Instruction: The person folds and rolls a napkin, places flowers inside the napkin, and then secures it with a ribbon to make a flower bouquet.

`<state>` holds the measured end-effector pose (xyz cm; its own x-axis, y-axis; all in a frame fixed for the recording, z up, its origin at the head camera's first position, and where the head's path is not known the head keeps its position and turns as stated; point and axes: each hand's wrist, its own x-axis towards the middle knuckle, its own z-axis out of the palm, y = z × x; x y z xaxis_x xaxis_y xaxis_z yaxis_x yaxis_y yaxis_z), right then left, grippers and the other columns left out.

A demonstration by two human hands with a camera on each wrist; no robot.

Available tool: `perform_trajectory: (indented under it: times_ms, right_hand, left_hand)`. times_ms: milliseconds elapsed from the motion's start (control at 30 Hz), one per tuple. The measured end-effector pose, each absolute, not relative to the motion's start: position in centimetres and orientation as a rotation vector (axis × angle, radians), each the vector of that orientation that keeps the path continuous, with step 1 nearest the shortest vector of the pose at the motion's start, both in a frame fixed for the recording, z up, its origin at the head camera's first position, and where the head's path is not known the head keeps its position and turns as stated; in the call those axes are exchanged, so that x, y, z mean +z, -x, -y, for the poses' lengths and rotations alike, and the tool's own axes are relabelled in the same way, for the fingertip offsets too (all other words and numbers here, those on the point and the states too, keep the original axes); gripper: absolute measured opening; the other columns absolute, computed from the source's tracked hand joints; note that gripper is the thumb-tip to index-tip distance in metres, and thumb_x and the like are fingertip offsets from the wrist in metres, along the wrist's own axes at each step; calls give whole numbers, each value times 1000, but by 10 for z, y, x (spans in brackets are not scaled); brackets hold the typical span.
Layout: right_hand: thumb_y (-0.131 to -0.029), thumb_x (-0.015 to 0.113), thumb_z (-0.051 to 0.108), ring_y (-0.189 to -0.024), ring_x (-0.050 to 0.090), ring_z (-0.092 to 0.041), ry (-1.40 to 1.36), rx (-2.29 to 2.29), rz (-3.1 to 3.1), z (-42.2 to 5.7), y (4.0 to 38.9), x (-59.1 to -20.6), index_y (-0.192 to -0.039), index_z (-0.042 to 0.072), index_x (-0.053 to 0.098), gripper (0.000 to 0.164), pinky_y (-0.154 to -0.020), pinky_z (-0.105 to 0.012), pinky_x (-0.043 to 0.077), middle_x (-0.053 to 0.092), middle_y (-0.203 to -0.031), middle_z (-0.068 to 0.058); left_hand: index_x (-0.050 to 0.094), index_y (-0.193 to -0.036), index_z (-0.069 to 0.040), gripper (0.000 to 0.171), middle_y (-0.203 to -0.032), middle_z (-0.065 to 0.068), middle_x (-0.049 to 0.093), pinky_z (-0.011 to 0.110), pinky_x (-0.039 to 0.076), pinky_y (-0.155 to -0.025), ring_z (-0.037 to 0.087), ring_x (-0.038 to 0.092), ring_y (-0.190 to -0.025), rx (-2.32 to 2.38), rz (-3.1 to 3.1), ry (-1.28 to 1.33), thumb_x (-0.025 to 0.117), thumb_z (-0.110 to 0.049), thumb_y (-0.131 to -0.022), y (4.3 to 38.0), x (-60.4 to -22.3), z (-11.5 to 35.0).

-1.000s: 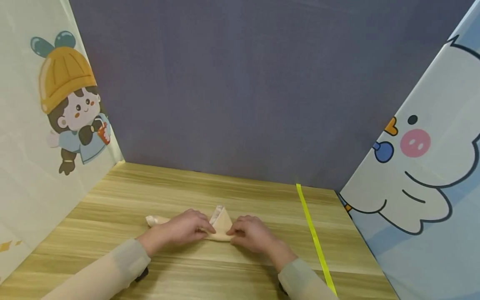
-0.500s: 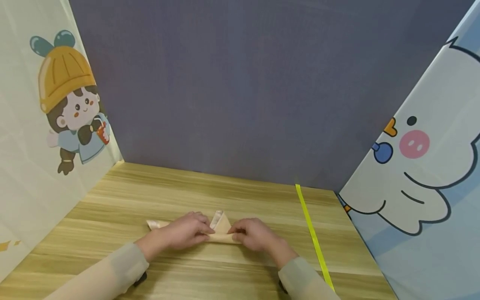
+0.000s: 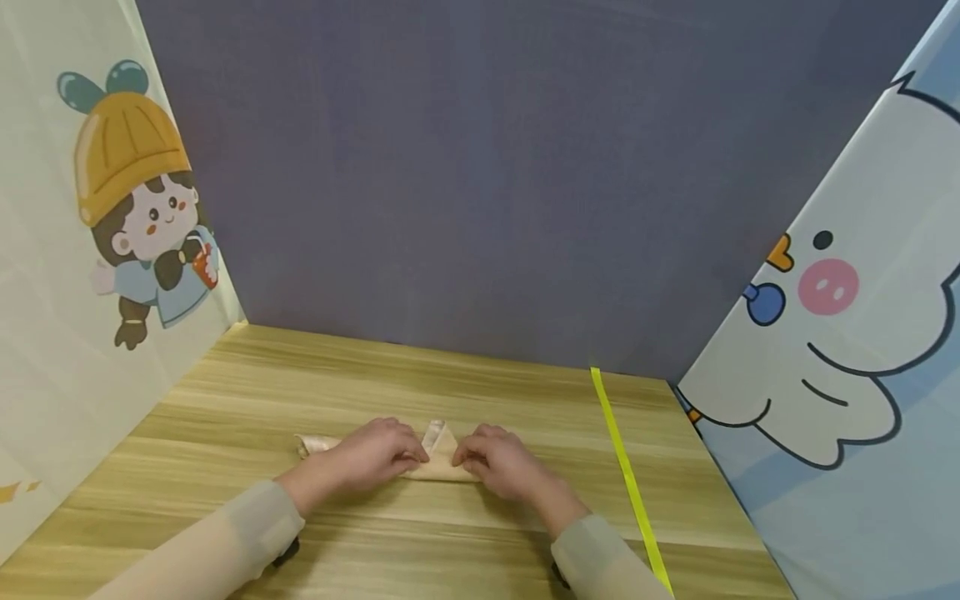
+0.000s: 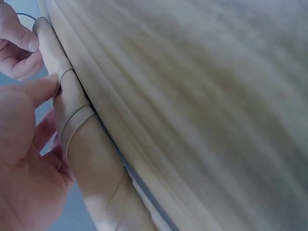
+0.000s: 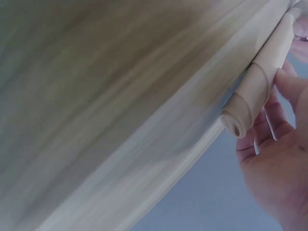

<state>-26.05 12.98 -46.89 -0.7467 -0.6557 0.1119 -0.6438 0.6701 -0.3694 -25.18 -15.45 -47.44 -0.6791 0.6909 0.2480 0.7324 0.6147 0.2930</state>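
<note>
A beige cloth [image 3: 442, 469] lies rolled into a long tube on the tabletop, with a small triangular tip pointing away from me and a shiny strip along that tip. My left hand [image 3: 375, 454] holds the roll left of the tip, thumb on the near side and fingers behind. Just right of the tip, my right hand [image 3: 504, 465] grips it likewise. In the left wrist view, wrapped layers show along the roll [image 4: 96, 163] beside the left thumb. The right wrist view shows the roll's coiled end [image 5: 236, 125] past the right fingers.
The wood-grain table [image 3: 450, 550] has a yellow tape strip [image 3: 626, 467] running front to back at the right. A dark grey panel [image 3: 450, 167] stands behind, with cartoon-printed panels [image 3: 45, 250] at the sides.
The cloth's upright-pointing tip has become shorter as the roll turned under the fingers. Both hands have shifted only slightly, and the roll's left end has changed shape.
</note>
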Motion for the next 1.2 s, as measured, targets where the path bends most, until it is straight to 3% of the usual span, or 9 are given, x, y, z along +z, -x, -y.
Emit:
perform_trajectory:
  times_ms: [167,300,467,600,733,933,1200]
  right_hand:
    - [-98,83,25,-104,61,-7,1094,-546,-2865,-132,262,-472,-113,27,80,16,-98,-37,48,71,-112,12]
    - [-92,90,27,-98,61,-6,1128,-534,-2849,-133,265,-472,-111,27,79,23,-93,-33,48,73,-109,11]
    - [-95,88,27,-91,64,1,1066,-680,-2712,-137,263,-468,-108,25,81,15,-87,-24,54,77,-104,14]
    - [-101,80,29,-99,66,1,981,-769,-2600,-141,263,-466,-112,24,82,12,-91,-26,57,80,-113,10]
    - [-102,77,29,-99,63,1,954,-771,-2598,-142,264,-468,-113,25,83,13,-90,-27,55,77,-116,10]
    - [-104,74,26,-89,54,-2,1023,-688,-2673,-141,266,-472,-117,20,83,16,-84,-26,51,65,-104,11]
    - [-106,74,22,-93,62,-3,1154,-639,-2699,-141,264,-472,-118,22,77,12,-86,-27,55,72,-106,8]
  left_hand:
    - [86,-119,-18,24,-120,-5,66,43,52,-100,13,61,-109,-529,2747,1200,86,-25,-96,248,-472,154]
    - [85,-120,-18,26,-115,-8,68,39,50,-97,12,59,-108,-498,2756,1219,86,-26,-96,248,-472,153]
    - [83,-123,-24,22,-118,-9,78,44,53,-101,14,69,-112,-498,2756,1215,81,-23,-101,247,-473,154]
    - [80,-127,-25,23,-126,-9,80,51,52,-106,17,73,-118,-610,2766,1196,76,-23,-104,246,-471,155]
    - [81,-124,-26,20,-125,-12,81,43,51,-100,13,74,-115,-622,2754,1198,76,-24,-104,247,-473,155]
    - [85,-117,-24,16,-118,-10,73,38,49,-95,10,65,-108,-542,2725,1231,80,-24,-102,248,-474,154]
    - [82,-117,-28,16,-112,-14,76,37,48,-94,7,68,-104,-458,2742,1238,81,-24,-101,251,-476,153]
